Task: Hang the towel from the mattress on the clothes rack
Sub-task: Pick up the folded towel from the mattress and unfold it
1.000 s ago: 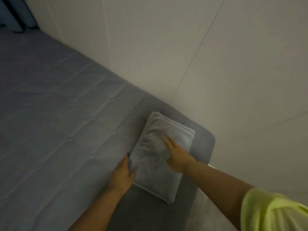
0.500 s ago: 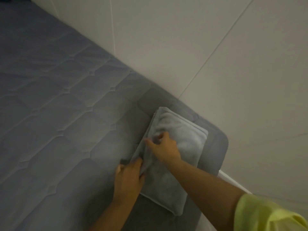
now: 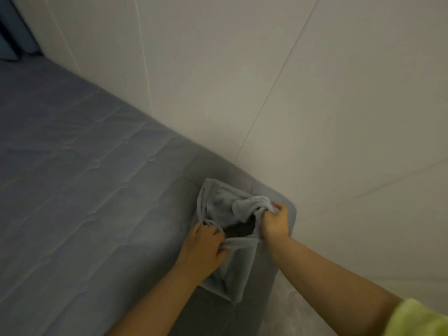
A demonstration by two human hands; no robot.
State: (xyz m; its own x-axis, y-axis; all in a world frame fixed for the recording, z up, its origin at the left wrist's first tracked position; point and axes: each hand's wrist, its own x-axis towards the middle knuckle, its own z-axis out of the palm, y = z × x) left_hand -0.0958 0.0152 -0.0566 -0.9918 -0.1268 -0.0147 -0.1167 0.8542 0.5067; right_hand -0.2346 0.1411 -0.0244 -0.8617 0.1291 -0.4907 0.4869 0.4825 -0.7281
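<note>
I am picking up the towel (image 3: 219, 209): my left hand (image 3: 203, 251) and right hand (image 3: 275, 223) grip its bunched edges. Next I should lift it off the mattress (image 3: 80, 190) at the near right corner.

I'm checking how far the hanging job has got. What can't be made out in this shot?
- Clothes rack: not in the head view at all, so its place is unknown.
- Towel: dim light and bunched folds hide its full shape; the left hand and right hand cover the gripped edges.
- Mattress: cut off by the left and bottom edges.
- Dark object at top left: cropped, unidentifiable.
</note>
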